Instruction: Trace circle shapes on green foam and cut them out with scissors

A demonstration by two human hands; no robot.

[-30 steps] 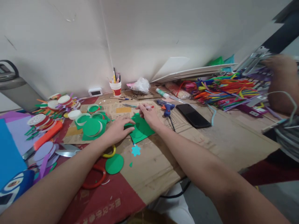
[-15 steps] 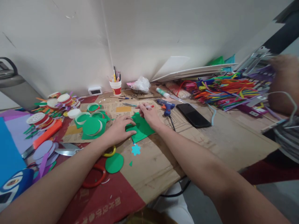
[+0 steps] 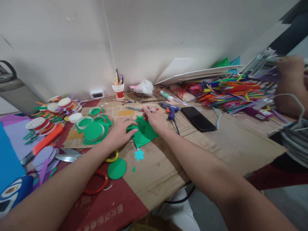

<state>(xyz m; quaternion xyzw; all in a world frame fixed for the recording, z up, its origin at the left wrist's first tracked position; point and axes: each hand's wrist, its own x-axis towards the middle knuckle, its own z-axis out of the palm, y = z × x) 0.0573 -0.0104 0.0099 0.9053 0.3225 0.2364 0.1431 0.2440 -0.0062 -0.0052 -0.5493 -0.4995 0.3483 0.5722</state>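
A green craft-foam sheet (image 3: 145, 136) lies on the cardboard in front of me, with a faint curved line on it. My left hand (image 3: 124, 130) rests by its left edge, fingers apart and holding nothing. Over the sheet's upper part is my right hand (image 3: 152, 119), its fingers curled around a slim pen (image 3: 155, 109) whose red end sticks out past the knuckles. The pen's tip is hidden by the fingers. Below the sheet lie a light-blue flower cutout (image 3: 139, 155), a green foam circle (image 3: 116, 168) and a small green scrap (image 3: 133, 169).
Green-topped paper cups (image 3: 93, 131) and scissors (image 3: 69, 157) are on the left. A glue gun (image 3: 172, 111) and a black phone (image 3: 198, 119) lie right of my hands. Bundled pipe cleaners (image 3: 231, 93) fill the back right, near another person's arm (image 3: 290, 83). A pen cup (image 3: 118, 90) stands behind.
The view has shifted slightly. My left hand has drawn a little left, showing more of the sheet's edge. My right hand stays over the sheet.
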